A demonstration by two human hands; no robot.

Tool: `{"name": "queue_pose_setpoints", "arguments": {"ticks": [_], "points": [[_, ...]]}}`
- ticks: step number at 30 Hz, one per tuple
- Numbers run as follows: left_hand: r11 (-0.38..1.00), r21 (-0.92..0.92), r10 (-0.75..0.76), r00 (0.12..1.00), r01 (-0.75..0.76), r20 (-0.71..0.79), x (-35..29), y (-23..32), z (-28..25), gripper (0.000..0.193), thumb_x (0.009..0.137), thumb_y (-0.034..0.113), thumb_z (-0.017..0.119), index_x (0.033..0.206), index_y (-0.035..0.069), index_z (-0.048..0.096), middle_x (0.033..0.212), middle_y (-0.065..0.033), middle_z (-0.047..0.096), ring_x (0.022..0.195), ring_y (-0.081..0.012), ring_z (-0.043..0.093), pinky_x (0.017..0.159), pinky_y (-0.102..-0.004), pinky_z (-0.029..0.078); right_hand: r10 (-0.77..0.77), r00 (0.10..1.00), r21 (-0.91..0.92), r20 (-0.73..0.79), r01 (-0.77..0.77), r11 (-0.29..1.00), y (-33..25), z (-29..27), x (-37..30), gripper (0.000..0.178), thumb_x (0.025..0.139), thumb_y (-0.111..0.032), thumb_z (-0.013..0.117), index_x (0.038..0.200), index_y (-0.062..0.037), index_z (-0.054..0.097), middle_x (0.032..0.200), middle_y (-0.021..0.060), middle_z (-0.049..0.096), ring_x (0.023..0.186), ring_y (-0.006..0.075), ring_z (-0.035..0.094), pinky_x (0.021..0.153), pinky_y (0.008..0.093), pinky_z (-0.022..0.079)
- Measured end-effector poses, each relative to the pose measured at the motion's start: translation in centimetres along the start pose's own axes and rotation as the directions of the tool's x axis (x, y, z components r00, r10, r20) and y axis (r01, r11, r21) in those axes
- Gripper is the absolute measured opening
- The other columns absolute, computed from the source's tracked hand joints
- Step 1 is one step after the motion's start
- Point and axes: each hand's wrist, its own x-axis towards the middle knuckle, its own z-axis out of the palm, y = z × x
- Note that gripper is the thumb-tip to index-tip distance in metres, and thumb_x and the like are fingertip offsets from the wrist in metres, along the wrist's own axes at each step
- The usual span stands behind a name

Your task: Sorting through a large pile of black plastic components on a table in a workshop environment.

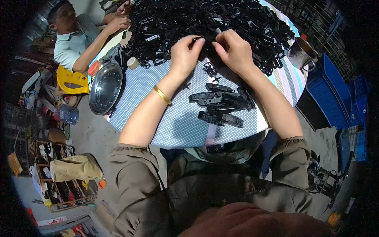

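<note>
My left hand and my right hand meet over the near edge of a large heap of black plastic parts. Thumb and fingers of each are pinched on a small black plastic part between them; its outline blends into the heap behind. A small pale tip shows by my right fingers. Closer to me on the dotted tablecloth lies a loose group of longer black plastic pieces. A few small cross-shaped black bits lie just below my hands.
At the table's left stand a round metal pan, a tape roll and a red-lidded item. A co-worker handles something at the heap's far left. A metal mug stands on the right edge, beside blue crates.
</note>
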Motion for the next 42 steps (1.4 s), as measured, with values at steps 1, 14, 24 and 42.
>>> {"name": "queue_pose_setpoints", "arguments": {"ticks": [1,14,24,42], "points": [[0.959,-0.225,-0.159,0.985,0.17,0.069,0.2,0.2,-0.6,0.023,0.082,0.022,0.06,0.094,0.002,0.063,0.067,-0.0089,0.062,0.059,-0.0116,0.061,0.054,-0.0232,0.047,-0.038,0.999,0.047,0.036,0.036,0.998,0.0,-0.1,0.1,0.018,0.073,-0.017,0.066,0.086,-0.0059,0.061,0.075,0.0088,0.058,0.063,0.0221,0.06,0.054,0.0291,0.047],[0.661,-0.583,-0.368,0.881,0.472,0.296,0.6,0.6,-3.0,0.026,0.089,0.011,0.048,0.11,-0.004,0.053,0.081,-0.0117,0.062,0.066,-0.0153,0.063,0.059,-0.023,0.053,-0.029,0.843,-0.083,0.537,0.086,0.993,-3.2,-2.1,-0.6,0.032,0.064,-0.009,0.063,0.095,-0.0061,0.061,0.081,0.0125,0.056,0.077,0.0298,0.058,0.067,0.0389,0.048],[0.45,-0.733,-0.354,0.855,0.51,0.378,-1.0,3.1,-1.5,0.031,0.091,0.007,0.043,0.118,-0.009,0.045,0.104,-0.0181,0.057,0.086,-0.0191,0.062,0.077,-0.023,0.053,0.444,0.733,0.514,0.515,-0.679,0.524,-1.0,-2.7,1.3,0.026,0.081,-0.015,0.064,0.099,0.0028,0.061,0.077,0.0051,0.063,0.063,0.0079,0.056,0.058,0.0206,0.045],[0.543,-0.713,-0.291,0.896,0.443,0.336,-1.5,3.3,-1.2,0.033,0.092,0.006,0.038,0.12,-0.01,0.042,0.109,-0.0175,0.054,0.094,-0.0199,0.058,0.083,-0.0283,0.05,0.484,0.851,0.28,0.202,-0.524,0.805,-1.5,-2.4,1.0,0.021,0.074,-0.018,0.071,0.082,0.0009,0.067,0.067,0.0033,0.064,0.057,0.0057,0.054,0.054,0.0198,0.043]]}}
